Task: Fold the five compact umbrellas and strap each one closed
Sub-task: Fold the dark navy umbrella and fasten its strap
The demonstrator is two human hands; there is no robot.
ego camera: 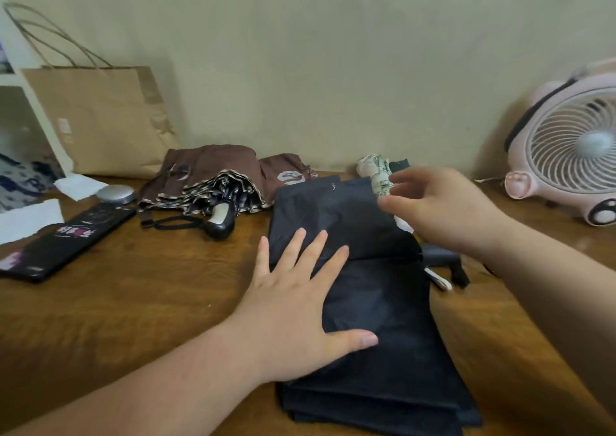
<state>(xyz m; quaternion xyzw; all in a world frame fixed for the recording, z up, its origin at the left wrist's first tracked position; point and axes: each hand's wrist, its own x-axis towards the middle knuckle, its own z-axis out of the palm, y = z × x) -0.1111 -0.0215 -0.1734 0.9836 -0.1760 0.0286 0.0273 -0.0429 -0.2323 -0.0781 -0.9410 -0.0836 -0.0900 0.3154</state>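
Black umbrella (pixel 383 319) lies mid-surface (pixel 133 302), canopy flattened in pleats. Left hand (pixel 300 302) flat, fingers spread, pressing the cloth. Right hand (pixel 443 209) over the far edge, blurred; pinching or not, cannot tell. Best to keep the palm pinning the pleats and roll tight toward the strap. Strap not seen; cream umbrella (pixel 373 169) behind, partly covered

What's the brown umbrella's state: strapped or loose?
Loose. The brown umbrella is collapsed but bunched, ribs showing; its strap lies free.
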